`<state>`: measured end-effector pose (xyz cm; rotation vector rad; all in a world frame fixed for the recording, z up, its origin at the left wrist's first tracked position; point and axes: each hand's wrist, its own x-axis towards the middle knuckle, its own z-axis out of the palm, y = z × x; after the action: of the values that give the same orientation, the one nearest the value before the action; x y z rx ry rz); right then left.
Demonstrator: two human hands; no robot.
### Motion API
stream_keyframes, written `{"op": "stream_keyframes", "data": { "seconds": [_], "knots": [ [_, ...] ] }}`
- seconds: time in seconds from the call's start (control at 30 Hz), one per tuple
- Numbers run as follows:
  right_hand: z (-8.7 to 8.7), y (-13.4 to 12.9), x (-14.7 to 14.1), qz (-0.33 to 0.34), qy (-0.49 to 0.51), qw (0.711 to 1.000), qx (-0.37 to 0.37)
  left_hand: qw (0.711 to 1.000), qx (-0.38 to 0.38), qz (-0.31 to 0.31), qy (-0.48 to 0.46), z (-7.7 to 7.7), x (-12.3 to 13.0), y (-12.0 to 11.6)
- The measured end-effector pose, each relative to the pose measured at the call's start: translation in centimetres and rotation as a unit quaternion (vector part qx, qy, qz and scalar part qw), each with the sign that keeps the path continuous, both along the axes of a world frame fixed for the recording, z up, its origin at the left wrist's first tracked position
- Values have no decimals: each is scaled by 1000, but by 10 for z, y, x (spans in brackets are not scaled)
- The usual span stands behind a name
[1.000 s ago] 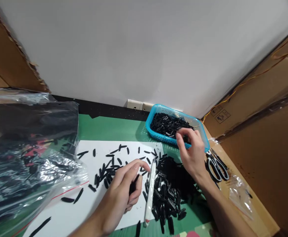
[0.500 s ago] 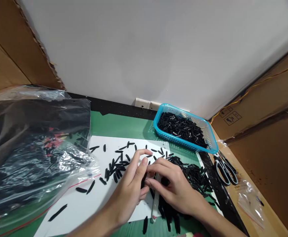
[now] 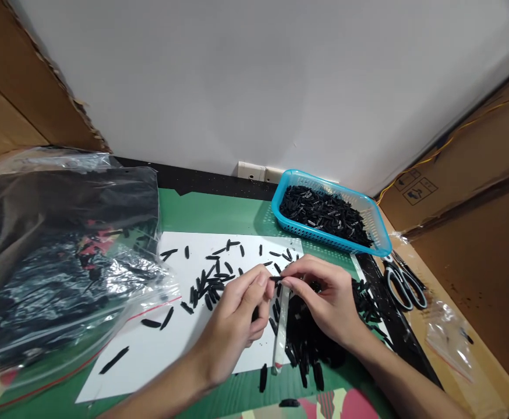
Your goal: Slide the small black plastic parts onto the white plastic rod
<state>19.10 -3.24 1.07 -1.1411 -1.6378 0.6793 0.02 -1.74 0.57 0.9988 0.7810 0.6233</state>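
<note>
Over the white paper point(image 3: 149, 355), my left hand point(image 3: 243, 308) and my right hand point(image 3: 324, 294) meet at the fingertips. Between them is a small black strip point(image 3: 276, 279), pinched at its left end by my left hand and at its right end by my right hand. Something dark also shows inside the curled fingers of my left hand, mostly hidden. A narrow whitish stick point(image 3: 282, 329) lies beneath my right hand, beside a dark heap of black strips point(image 3: 313, 349). More short black strips point(image 3: 206, 285) are scattered over the paper to the left.
A blue plastic basket point(image 3: 381, 233) full of black pieces stands at the back right. Scissors point(image 3: 405, 285) and a small clear bag point(image 3: 449, 337) lie at the right. A large clear zip bag point(image 3: 71, 262) covers the left side. Cardboard point(image 3: 468, 244) borders the right.
My hands have drawn slightly apart, and the black strip between their fingertips now shows. My left index finger has folded down from its raised position. The view has shifted slightly.
</note>
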Motion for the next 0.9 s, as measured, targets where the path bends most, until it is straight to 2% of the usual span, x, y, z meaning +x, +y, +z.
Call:
{"op": "stream_keyframes", "data": {
  "seconds": [0.37, 0.53, 0.9],
  "knots": [
    [-3, -1, 2, 19, -6, 1000, 24, 999, 26, 20, -13, -2, 3, 0],
    [-2, -1, 2, 18, -18, 999, 44, 1000, 27, 9, -9, -4, 1, 0],
    [-4, -3, 2, 44, -112, 981, 152, 998, 38, 54, -18, -7, 3, 1]
  ]
}}
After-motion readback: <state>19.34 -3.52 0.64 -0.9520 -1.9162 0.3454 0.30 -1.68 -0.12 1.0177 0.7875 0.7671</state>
